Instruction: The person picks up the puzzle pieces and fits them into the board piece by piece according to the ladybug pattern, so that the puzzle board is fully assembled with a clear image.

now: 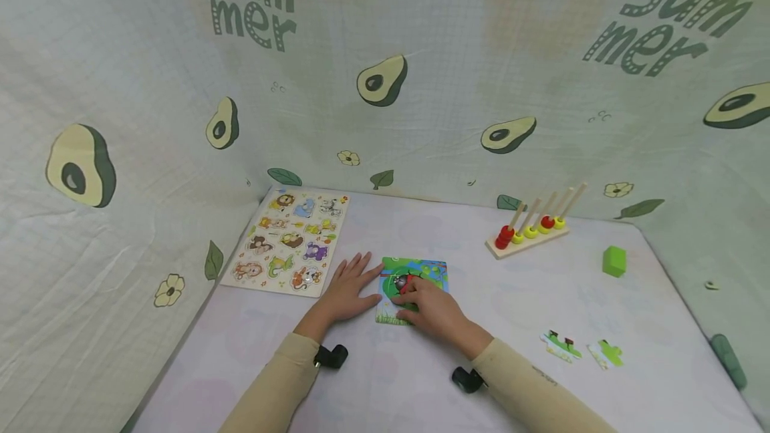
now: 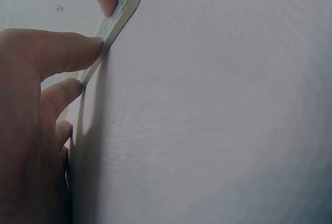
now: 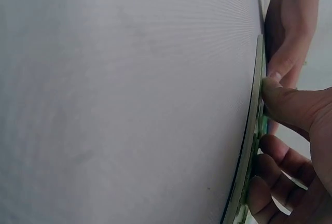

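A small square jigsaw puzzle (image 1: 391, 269) with a red ladybird on green and blue lies on the table in the head view. My left hand (image 1: 349, 291) rests to its left, fingers spread, with the thumb and forefinger at the puzzle's edge. Over the puzzle, my right hand (image 1: 436, 309) has its fingers curled and its thumb and forefinger close together at a puzzle piece by the ladybird. The hand covers most of that piece. From the right wrist, the puzzle board (image 3: 252, 110) shows edge-on, with the right thumb and fingertips against its face.
Two loose jigsaw pieces, one (image 1: 561, 346) beside the other (image 1: 606, 354), lie at the right front. A green block (image 1: 614, 261) stands farther back. A wooden peg stacker (image 1: 529, 236) with red and yellow beads is at the back right; an animal puzzle board (image 1: 246, 256) is at the left.
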A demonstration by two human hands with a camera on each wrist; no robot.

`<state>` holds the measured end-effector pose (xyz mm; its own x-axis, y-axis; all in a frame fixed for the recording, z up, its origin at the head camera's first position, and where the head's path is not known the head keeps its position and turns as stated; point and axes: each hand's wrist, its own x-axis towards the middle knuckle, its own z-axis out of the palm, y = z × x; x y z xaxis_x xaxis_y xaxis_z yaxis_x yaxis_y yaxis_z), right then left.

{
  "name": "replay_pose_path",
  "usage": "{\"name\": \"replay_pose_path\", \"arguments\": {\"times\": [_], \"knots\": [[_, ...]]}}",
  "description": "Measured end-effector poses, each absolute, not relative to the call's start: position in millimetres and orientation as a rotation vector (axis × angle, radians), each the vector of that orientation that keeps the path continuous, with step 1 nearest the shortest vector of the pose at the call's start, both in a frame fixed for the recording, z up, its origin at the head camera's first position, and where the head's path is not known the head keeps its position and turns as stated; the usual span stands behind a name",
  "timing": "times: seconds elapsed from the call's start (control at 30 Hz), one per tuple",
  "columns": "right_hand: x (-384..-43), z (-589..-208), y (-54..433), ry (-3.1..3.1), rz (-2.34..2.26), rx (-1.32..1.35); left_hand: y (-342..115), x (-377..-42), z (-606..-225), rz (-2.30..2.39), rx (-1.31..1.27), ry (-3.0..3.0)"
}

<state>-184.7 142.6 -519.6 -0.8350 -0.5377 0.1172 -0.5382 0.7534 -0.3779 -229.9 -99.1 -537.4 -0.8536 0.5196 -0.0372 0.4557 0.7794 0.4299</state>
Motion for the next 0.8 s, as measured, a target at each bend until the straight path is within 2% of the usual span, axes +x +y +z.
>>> {"name": "replay_pose_path", "arguments": {"times": [0.8], "knots": [[-183.7, -512.1, 146.2, -2.958, 0.729, 0.961, -100.0, -230.6, -540.3, 0.631, 0.771, 2.821]]}}
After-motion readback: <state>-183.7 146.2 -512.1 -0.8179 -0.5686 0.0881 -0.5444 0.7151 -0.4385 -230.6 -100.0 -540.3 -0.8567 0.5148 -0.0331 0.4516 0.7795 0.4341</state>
